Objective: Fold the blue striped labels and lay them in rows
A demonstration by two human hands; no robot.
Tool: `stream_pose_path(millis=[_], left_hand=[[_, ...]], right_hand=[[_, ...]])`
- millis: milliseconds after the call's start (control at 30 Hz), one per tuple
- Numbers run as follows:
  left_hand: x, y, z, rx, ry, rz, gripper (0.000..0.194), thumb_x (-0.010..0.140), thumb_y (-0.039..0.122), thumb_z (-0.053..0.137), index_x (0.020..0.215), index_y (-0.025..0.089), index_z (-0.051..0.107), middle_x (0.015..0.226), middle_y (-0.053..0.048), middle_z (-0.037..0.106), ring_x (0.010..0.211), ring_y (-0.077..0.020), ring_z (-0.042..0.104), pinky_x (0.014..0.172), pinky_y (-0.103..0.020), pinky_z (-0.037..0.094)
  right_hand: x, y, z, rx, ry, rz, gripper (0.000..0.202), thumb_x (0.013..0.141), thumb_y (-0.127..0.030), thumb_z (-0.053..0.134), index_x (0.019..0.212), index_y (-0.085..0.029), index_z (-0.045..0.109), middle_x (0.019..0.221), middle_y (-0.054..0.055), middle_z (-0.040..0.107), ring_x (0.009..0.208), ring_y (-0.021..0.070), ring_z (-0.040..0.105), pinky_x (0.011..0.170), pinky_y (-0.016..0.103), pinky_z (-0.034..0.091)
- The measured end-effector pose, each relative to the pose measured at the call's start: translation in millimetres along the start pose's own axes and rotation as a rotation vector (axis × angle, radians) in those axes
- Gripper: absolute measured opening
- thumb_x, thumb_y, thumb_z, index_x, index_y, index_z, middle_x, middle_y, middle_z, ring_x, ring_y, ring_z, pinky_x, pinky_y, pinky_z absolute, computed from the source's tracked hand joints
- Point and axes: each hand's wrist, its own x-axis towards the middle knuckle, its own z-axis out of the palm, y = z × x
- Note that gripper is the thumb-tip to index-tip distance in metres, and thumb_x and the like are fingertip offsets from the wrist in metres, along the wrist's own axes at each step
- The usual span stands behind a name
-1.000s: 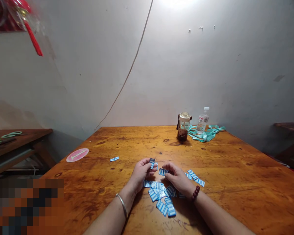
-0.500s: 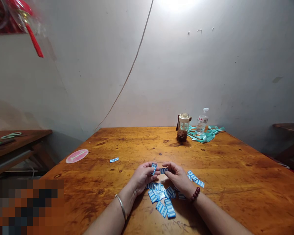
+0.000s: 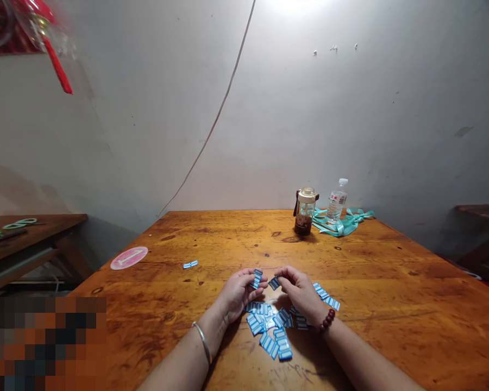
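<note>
Wooden table (image 3: pixel 391 282): left hand (image 3: pixel 236 293) pinches stacked tags (image 3: pixel 256 278); right hand (image 3: pixel 299 290) pinches one tag (image 3: pixel 274 283), mid-gathering; next needs aligning onto stack.

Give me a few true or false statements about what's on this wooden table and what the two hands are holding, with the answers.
1. Each hand pinches a small blue striped piece. True: left hand, right hand.
2. The pile of blue pieces lies near the bottles. False: it lies under the hands.
3. The teal ribbon lies by the water bottle. True.
4. The pink round sticker is right of the hands. False: left.
5. The lidded jar is lying down. False: upright.
</note>
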Motion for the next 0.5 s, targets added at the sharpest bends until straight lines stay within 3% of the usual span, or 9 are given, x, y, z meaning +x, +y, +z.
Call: stream_pose_path(millis=[267,500], left_hand=[[0,3,-3.4,0.585,0.012,0.182,0.011,0.065,0.017,0.050,0.072,0.014,0.058,0.068,-0.002,0.058,0.055,-0.0097,0.053,0.049,-0.020,0.044],[-1,-11,3.8,0.954,-0.073,0.385,0.023,0.068,0.023,0.052,0.088,0.016,0.061,0.078,-0.003,0.062,0.069,-0.0141,0.055,0.061,-0.024,0.042]], right_hand=[[9,3,-24,-0.091,0.099,0.036,0.018,0.071,-0.029,0.047,0.074,-0.015,0.058,0.068,0.001,0.058,0.063,0.0124,0.051,0.058,0.023,0.040],[6,1,-20,-0.080,0.059,0.032,0.018,0.072,-0.029,0.046,0.074,-0.016,0.058,0.067,0.001,0.057,0.063,0.0119,0.050,0.058,0.023,0.040]])
